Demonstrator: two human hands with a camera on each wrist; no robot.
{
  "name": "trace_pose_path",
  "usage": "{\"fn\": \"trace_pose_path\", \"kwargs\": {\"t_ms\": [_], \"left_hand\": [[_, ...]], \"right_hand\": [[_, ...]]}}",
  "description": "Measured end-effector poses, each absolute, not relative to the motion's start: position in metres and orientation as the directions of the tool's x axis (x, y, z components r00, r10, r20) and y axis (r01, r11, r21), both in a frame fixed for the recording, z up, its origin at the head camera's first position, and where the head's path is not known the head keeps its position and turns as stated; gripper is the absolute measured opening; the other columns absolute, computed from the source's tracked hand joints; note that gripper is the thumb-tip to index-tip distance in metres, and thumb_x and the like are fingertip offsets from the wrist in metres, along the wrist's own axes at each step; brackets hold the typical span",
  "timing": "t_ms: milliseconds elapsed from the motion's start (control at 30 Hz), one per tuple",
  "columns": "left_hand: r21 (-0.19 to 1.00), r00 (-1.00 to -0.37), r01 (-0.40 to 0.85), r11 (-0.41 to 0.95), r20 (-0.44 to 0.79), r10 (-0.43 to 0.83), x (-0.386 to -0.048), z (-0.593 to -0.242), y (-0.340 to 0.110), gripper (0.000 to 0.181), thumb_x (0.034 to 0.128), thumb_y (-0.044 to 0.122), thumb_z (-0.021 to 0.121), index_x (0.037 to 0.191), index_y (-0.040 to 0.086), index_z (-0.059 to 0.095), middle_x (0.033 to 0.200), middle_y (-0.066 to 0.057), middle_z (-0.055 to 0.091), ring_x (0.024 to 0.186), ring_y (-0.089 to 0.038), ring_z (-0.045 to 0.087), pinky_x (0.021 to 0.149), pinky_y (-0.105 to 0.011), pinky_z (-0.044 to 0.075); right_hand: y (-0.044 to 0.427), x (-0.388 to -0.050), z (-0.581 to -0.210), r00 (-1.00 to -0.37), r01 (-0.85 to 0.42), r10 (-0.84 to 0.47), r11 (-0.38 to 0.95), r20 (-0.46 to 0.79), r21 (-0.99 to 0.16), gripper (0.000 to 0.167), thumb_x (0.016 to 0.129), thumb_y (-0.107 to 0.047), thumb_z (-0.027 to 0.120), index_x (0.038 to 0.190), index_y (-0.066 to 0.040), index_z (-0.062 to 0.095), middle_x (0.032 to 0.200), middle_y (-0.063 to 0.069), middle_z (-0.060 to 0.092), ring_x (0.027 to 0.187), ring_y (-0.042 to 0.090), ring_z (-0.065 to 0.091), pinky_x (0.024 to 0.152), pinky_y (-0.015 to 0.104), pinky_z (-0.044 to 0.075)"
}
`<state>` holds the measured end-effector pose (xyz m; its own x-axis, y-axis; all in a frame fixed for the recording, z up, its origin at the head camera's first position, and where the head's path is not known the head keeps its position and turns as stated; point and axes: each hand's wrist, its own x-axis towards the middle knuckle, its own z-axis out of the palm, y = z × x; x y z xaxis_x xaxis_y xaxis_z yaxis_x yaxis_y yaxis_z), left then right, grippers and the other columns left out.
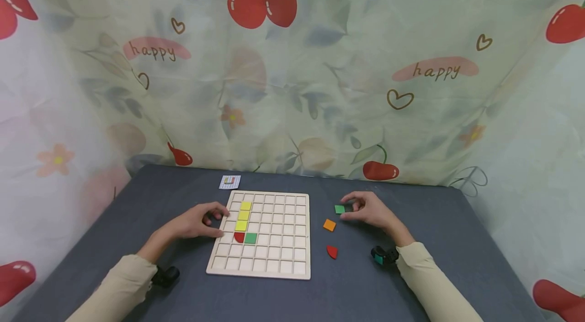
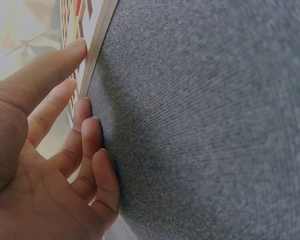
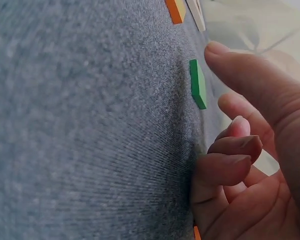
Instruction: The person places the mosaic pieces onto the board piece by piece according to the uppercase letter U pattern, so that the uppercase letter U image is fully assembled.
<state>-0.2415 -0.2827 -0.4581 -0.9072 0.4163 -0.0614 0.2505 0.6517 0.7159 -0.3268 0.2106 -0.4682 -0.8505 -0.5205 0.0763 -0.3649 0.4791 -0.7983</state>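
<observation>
You can't make out the tiny pattern on the card (image 1: 229, 182) beyond the far left corner of the board (image 1: 258, 276). Your right wrist view crops the orange tile (image 3: 176, 12) and gives you only a sliver of another orange object (image 3: 197, 233) beside your right hand (image 1: 370, 210).

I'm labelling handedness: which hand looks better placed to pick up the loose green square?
Probably the right hand: empty, it is close beside the loose green square, while the left hand is across the board, at its left edge.

Card (image 1: 229, 182) behind board (image 1: 275, 230), loose tiles (image 1: 329, 225) right
</observation>
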Motion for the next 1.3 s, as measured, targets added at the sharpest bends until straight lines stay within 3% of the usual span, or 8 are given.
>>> {"fn": "trace_pose_path", "kwargs": {"t_ms": [1300], "left_hand": [[0.717, -0.909, 0.249, 0.651, -0.058, 0.412, -0.2404, -0.4575, -0.2824, 0.042, 0.0864, 0.017, 0.084, 0.122, 0.006, 0.064, 0.107, -0.008, 0.056, 0.093, -0.026, 0.051, 0.079, -0.038, 0.042]], "right_hand": [[0.2070, -0.3342, -0.4759, -0.860, -0.407, -0.497, 0.534, 0.115, -0.741, 0.020, 0.084, -0.012, 0.085, 0.101, -0.006, 0.076, 0.068, 0.002, 0.057, 0.056, 0.015, 0.048, 0.052, 0.027, 0.039]]}}
